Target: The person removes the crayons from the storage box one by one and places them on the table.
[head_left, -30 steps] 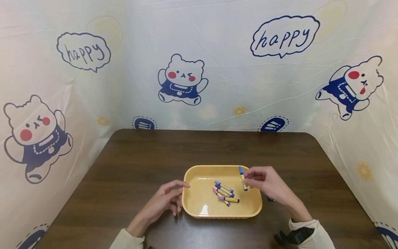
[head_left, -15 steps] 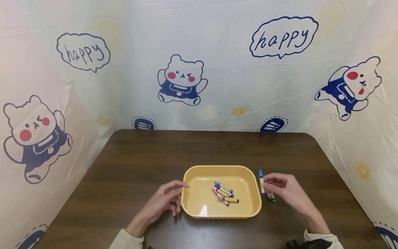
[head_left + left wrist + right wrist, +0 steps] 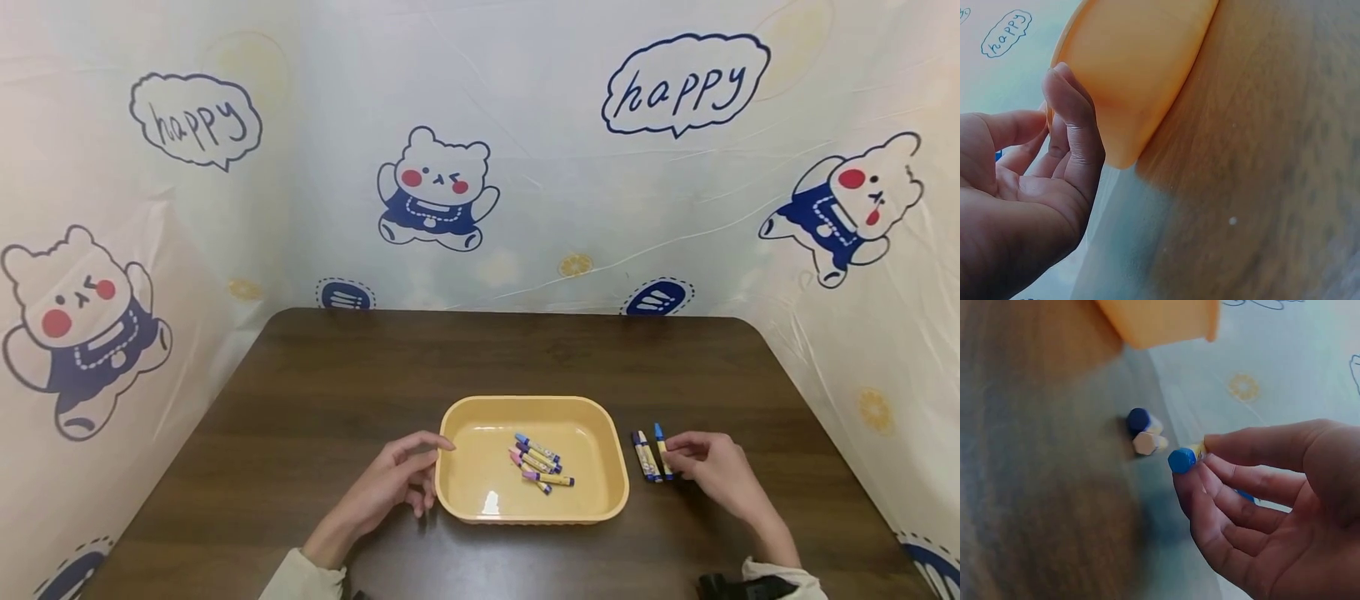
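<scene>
My left hand (image 3: pixel 390 492) pinches the left rim of the yellow tray (image 3: pixel 476 467), seen closer in the left wrist view with the tray wall (image 3: pixel 1141 56) beside its fingers. Between thumb and fingertips, my right hand (image 3: pixel 720 475) holds a blue crayon (image 3: pixel 660 435); its blue end (image 3: pixel 1181 460) faces the right wrist camera. Just left of it, a dark-tipped crayon (image 3: pixel 637 446) and a pale-tipped crayon (image 3: pixel 647 458) lie side by side on the table, right of the tray. Several crayons (image 3: pixel 542 457) lie in a loose pile inside the tray.
The dark wooden table (image 3: pixel 360 367) carries everything. A printed curtain (image 3: pixel 555 183) with bears and "happy" bubbles surrounds its back and sides.
My right hand has carried the blue crayon from above the tray to the right, past its edge and down beside the two crayons on the table. The left hand has stayed at the rim.
</scene>
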Demonstrator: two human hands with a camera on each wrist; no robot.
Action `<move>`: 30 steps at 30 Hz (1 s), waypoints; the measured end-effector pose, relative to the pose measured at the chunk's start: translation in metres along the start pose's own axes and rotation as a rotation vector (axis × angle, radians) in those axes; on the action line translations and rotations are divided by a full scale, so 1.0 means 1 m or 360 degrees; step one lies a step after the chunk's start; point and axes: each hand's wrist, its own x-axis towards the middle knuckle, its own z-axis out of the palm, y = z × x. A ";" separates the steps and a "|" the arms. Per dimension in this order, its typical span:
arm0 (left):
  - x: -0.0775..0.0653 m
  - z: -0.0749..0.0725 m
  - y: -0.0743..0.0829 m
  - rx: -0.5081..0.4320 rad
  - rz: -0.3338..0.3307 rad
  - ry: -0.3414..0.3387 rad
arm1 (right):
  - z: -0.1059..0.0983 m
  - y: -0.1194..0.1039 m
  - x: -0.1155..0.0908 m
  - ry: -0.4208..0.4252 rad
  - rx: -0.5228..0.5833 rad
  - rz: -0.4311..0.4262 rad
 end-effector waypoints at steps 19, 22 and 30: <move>0.000 0.000 0.000 -0.0007 0.0014 0.0013 | 0.015 0.002 0.008 0.0083 -0.0176 0.0061; 0.001 0.001 0.000 -0.0014 0.0010 0.0010 | 0.014 0.002 0.007 0.0078 -0.0170 0.0071; 0.002 0.001 0.000 -0.0010 0.0012 0.0004 | 0.015 0.005 0.005 0.0077 -0.0184 0.0074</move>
